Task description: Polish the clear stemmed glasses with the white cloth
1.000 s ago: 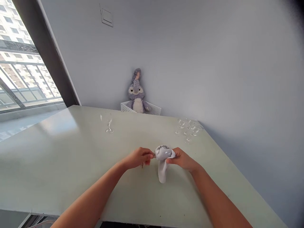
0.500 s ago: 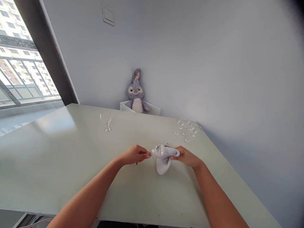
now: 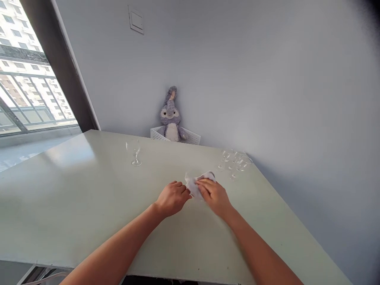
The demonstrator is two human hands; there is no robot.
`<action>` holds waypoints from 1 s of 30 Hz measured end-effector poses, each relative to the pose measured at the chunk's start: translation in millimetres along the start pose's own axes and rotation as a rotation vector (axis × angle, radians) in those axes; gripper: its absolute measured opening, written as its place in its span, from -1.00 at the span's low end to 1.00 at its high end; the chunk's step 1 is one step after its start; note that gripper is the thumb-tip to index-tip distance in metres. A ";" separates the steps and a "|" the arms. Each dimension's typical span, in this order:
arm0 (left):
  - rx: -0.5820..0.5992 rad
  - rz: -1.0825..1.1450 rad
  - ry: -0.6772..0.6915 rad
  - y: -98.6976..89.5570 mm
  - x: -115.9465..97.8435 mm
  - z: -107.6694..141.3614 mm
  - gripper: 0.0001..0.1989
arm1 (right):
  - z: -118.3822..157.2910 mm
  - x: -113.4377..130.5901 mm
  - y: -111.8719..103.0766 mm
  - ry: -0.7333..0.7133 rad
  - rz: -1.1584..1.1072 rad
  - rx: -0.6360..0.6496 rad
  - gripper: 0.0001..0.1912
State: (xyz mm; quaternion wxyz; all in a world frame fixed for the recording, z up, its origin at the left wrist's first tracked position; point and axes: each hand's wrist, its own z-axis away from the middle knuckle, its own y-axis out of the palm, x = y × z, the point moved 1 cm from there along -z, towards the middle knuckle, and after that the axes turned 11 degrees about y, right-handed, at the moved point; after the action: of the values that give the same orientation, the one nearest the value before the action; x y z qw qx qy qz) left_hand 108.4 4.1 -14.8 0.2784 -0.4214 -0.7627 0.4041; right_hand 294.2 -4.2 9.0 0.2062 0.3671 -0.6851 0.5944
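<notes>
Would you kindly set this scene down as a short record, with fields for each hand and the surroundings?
Left hand: fingers curled beside the white cloth; grip hidden
Right hand: holding the cloth
Lone glass: upright on the table, toward its far side
Grouped glasses: near the table's right edge
Background: plush toy in a white perforated basket; wall switch

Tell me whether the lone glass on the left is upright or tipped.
Upright: the lone glass stands with its foot on the table, stem and bowl above it.

Head-worn view — looking forward and down across the table [image 3: 89, 221]
</notes>
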 end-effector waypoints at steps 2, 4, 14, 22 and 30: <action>-0.044 -0.012 0.010 1.1 -1.9 0.1 -0.73 | -6.7 -17.1 -4.5 0.273 -0.306 0.067 -0.62; -0.086 0.019 -0.068 3.2 -1.2 1.0 -0.66 | -11.4 -29.3 -2.9 0.497 -0.671 0.109 -0.64; -0.378 0.290 -0.538 16.8 -17.9 -7.0 -0.54 | 8.7 11.6 55.8 0.363 -1.198 0.073 -0.78; -0.303 0.528 -0.443 7.5 -31.2 -12.1 -0.34 | 13.3 7.8 44.4 0.219 -0.678 0.040 -0.73; -0.480 1.074 -0.710 -4.2 -19.7 -13.4 -0.42 | 5.6 2.6 25.0 -0.182 0.357 -0.241 -0.82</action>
State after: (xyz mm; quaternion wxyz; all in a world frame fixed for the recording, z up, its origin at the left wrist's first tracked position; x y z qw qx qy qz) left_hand 126.5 -9.2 -5.9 -0.3284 -0.6331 -0.5617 0.4193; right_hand 274.6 -9.7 -6.9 0.0774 0.2649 -0.8211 0.4997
